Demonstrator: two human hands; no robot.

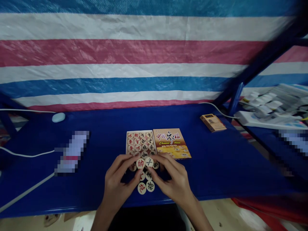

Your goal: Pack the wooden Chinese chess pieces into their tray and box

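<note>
Left hand [119, 176] pinches a red chess piece [140, 163], right hand [173, 176] a black chess piece [149, 162], side by side at the near end of the box [126, 141], which lies straight ahead, about equally near both, long axis seemingly running away from the body, near end partly covered. Lid [172, 143] sits against its right side; loose pieces [141, 188] lie between the wrists, toward the counter [106, 128] edge; wider gap is leftward.

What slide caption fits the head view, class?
Left hand holds a red-lettered Chinese chess piece, right hand a black-lettered one.
</note>
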